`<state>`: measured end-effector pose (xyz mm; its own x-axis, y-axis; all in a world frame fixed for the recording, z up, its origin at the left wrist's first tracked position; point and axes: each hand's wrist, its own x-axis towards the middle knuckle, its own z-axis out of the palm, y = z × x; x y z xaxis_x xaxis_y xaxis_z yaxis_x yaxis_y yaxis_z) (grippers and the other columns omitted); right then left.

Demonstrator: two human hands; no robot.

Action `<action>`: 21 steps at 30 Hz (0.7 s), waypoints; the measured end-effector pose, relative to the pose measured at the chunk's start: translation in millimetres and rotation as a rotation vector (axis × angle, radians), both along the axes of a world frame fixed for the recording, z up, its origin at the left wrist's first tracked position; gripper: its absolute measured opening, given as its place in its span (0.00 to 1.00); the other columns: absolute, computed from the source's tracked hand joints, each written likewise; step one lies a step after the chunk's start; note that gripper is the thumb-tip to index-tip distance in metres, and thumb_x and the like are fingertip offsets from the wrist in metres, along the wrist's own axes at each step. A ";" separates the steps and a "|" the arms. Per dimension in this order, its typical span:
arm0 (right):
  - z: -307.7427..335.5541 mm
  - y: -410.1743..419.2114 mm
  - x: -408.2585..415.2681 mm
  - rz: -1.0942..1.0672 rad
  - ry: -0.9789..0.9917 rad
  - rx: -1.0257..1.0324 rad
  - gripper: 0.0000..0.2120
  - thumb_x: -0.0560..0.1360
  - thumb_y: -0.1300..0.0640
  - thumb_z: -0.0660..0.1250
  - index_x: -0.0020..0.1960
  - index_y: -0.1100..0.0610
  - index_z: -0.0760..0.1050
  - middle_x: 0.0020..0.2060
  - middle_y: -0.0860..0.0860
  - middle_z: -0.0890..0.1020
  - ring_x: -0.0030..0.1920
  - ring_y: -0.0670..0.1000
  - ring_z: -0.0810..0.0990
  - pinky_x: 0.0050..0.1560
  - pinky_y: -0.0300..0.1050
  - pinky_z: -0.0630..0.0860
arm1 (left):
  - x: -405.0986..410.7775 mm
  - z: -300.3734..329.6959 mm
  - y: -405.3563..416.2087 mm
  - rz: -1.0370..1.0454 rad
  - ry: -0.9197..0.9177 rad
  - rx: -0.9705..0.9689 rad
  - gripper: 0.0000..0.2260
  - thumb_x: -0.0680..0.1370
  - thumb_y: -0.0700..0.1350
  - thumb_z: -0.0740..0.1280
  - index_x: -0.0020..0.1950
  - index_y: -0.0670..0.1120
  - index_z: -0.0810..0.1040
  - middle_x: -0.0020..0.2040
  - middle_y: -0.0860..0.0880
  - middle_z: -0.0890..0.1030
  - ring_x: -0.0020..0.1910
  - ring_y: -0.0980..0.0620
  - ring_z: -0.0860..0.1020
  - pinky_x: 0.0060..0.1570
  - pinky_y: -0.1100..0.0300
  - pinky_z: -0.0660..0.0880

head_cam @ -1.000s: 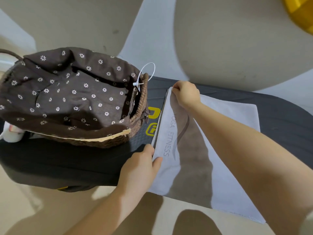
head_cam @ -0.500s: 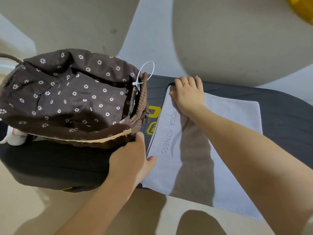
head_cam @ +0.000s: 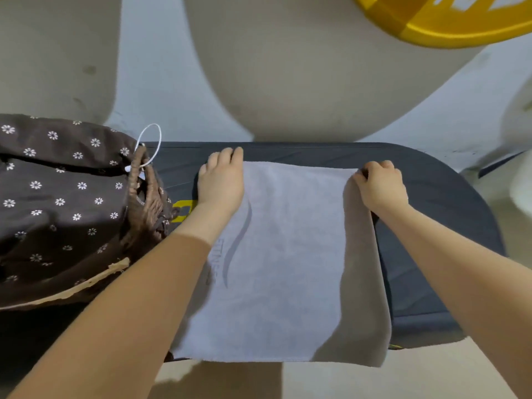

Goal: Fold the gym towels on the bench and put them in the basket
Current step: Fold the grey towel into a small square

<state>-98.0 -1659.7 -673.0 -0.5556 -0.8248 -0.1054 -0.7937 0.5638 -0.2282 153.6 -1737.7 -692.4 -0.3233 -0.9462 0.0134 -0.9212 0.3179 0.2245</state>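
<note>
Towel (head_cam: pixel 288 254) lies flat across the bench (head_cam: pixel 431 226), centre of frame, near edge hanging just past the bench's front. Left hand (head_cam: pixel 221 182) rests on the far-left corner, fingers fairly straight and pressing down. Right hand (head_cam: pixel 380 185) is curled at the far-right corner and seems to pinch the edge; the grip itself is hidden under the knuckles.

Step in hand looks like a fold starting from the far edge. To do it well: get both corners pinched, lift together, bring them to the near edge, line up the corners, then smooth flat. The overhanging front edge may slide off if tugged.

Basket (head_cam: pixel 72 211) with its dotted brown liner sits at left of frame on the bench, just beside the towel and near the left forearm. White cord loop (head_cam: pixel 149 145) sticks up at its rim. Yellow object (head_cam: pixel 431 18) upper right, well apart.
</note>
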 end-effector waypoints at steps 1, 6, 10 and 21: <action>-1.7 -2.3 -0.7 -0.020 -0.053 -0.037 0.15 0.80 0.54 0.56 0.61 0.62 0.71 0.60 0.62 0.71 0.60 0.64 0.69 0.52 0.52 0.69 | 1.1 1.1 -4.4 0.034 -0.033 -0.006 0.19 0.80 0.38 0.55 0.71 0.43 0.62 0.69 0.43 0.66 0.67 0.41 0.63 0.63 0.49 0.61; -4.4 -3.3 -0.9 0.009 -0.116 -0.074 0.11 0.79 0.56 0.57 0.57 0.61 0.72 0.56 0.60 0.75 0.55 0.61 0.74 0.47 0.50 0.71 | 3.1 8.8 -16.4 0.171 -0.105 -0.014 0.10 0.79 0.38 0.58 0.59 0.37 0.71 0.60 0.38 0.72 0.61 0.39 0.68 0.56 0.48 0.65; 11.3 -10.6 -5.5 -0.061 -0.159 -0.068 0.12 0.79 0.56 0.56 0.58 0.61 0.70 0.55 0.60 0.77 0.53 0.61 0.75 0.46 0.51 0.73 | 2.4 19.6 -24.5 0.209 -0.059 0.079 0.11 0.80 0.39 0.57 0.61 0.36 0.69 0.61 0.36 0.71 0.61 0.37 0.68 0.53 0.46 0.67; 36.7 -35.0 -19.6 -0.213 -0.491 -0.328 0.17 0.79 0.56 0.51 0.66 0.59 0.66 0.52 0.57 0.74 0.55 0.63 0.78 0.59 0.60 0.74 | -16.6 38.7 -41.6 0.246 0.122 -0.063 0.18 0.78 0.35 0.58 0.67 0.40 0.64 0.65 0.38 0.67 0.64 0.39 0.65 0.58 0.46 0.65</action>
<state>-117.6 -1694.8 -636.2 -0.6624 -0.7338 -0.1508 -0.4301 0.5373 -0.7255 137.0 -1779.3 -653.7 -0.0764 -0.9921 0.0991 -0.9398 0.1048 0.3253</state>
